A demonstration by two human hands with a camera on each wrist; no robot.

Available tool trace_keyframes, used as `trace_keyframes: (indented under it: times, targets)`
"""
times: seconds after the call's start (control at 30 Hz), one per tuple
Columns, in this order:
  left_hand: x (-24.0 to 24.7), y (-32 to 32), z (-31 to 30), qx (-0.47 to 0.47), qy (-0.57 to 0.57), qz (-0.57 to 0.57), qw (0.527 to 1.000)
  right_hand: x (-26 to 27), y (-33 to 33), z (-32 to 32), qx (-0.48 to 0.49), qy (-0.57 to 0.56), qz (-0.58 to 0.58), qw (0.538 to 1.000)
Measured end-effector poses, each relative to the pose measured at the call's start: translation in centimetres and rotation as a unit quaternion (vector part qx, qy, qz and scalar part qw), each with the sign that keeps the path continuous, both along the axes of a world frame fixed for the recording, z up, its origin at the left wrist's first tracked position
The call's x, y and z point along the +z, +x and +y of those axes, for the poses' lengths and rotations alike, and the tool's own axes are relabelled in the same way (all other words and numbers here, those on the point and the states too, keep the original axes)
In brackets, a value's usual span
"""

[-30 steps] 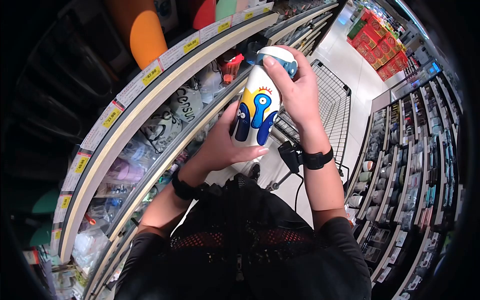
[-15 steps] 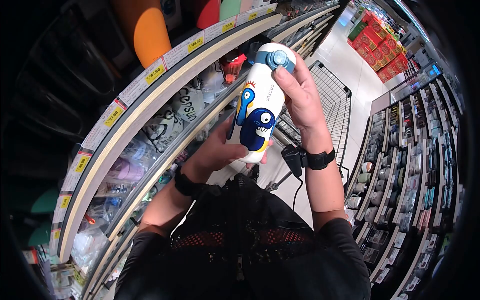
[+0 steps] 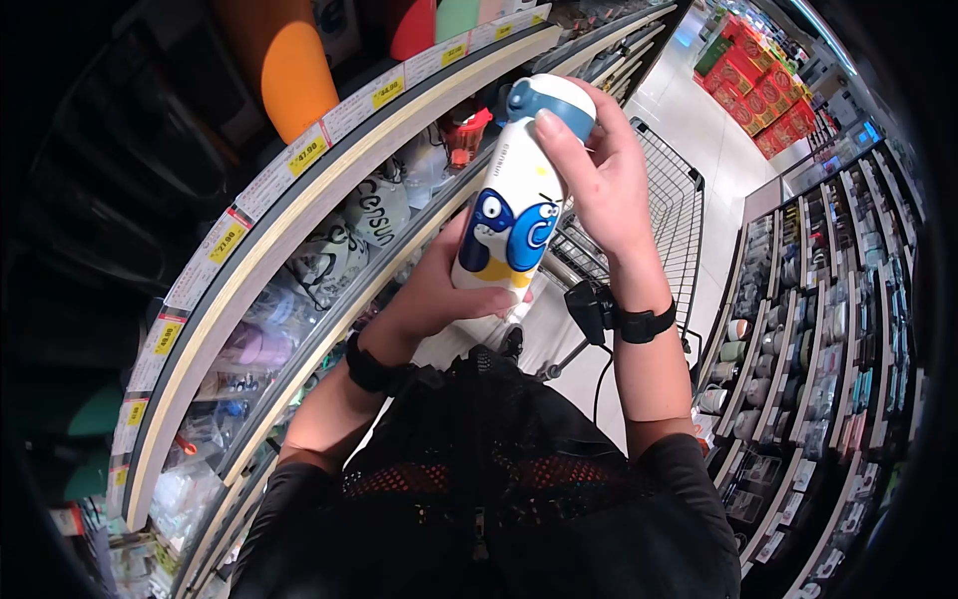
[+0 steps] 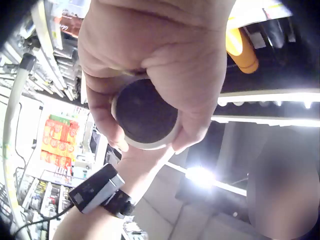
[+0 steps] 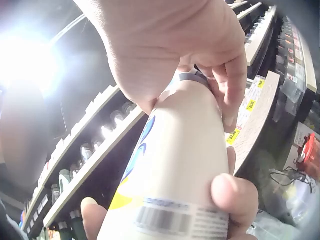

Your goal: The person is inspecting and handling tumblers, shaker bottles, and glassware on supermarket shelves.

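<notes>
A white bottle (image 3: 514, 200) with blue cartoon figures and a blue-grey band under its white lid leans between both hands, lid end up. Curled round its lower end is my left hand (image 3: 436, 285). My right hand (image 3: 606, 180) grips the top, thumb on the blue-grey band. The left wrist view shows the dark round base (image 4: 146, 111) with the left fingers (image 4: 106, 120) around its rim. In the right wrist view a barcode (image 5: 162, 218) shows on the bottle's side, and the right hand (image 5: 175, 50) covers most of the lid.
A shelf edge (image 3: 339, 150) with price tags curves along the left, with bagged goods below and an orange item (image 3: 299, 85) above. A wire cart (image 3: 667, 205) stands beyond the right hand. Shelves of cups line the right; red boxes (image 3: 753, 95) are stacked farther off.
The bottle has turned about its length between the hands, bringing different figures to the front, and its lid spout now faces left. The right hand has shifted slightly around the top.
</notes>
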State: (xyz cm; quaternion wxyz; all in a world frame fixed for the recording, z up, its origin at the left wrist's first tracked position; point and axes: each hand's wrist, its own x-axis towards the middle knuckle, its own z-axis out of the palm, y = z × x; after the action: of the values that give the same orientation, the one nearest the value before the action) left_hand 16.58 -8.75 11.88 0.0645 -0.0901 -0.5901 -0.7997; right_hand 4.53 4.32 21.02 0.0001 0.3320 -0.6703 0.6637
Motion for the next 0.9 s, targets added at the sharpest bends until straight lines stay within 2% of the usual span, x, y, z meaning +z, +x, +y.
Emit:
trace_keyframes:
  times: [0.07,0.17,0.5,0.6,0.63,0.7,0.77,0.83,0.9]
  targets:
    - [-0.8,0.0,-0.5,-0.091,0.089,-0.004,0.992,-0.1,-0.5,0.2,0.066,-0.048,-0.037,0.996]
    - [-0.5,0.4,-0.2,-0.119,0.151,-0.021,0.981,0.0,-0.6,0.4,0.074,-0.048,-0.048,0.995]
    - [0.7,1.2,0.0,-0.091,0.095,-0.016,0.991,0.5,0.3,0.9,0.085,-0.041,-0.045,0.994]
    - [1.4,1.5,1.1,0.026,-0.051,0.066,0.996,0.3,0.4,1.4,0.134,-0.079,-0.065,0.986]
    - [1.5,1.6,1.6,0.03,-0.05,0.067,0.996,0.4,0.6,1.5,0.137,-0.077,-0.064,0.986]
    - [1.7,2.1,2.4,0.154,-0.132,0.119,0.972,0.4,0.8,1.6,0.148,-0.092,-0.047,0.984]
    - [1.3,2.2,2.4,0.17,-0.147,0.128,0.966,0.5,1.0,1.8,0.147,-0.083,-0.039,0.985]
    - [1.4,2.3,2.4,0.213,-0.214,0.132,0.944,0.5,1.1,1.9,0.143,-0.081,-0.048,0.985]
    - [1.0,2.0,2.4,0.224,-0.229,0.141,0.937,0.5,1.2,1.9,0.131,-0.038,-0.031,0.99]
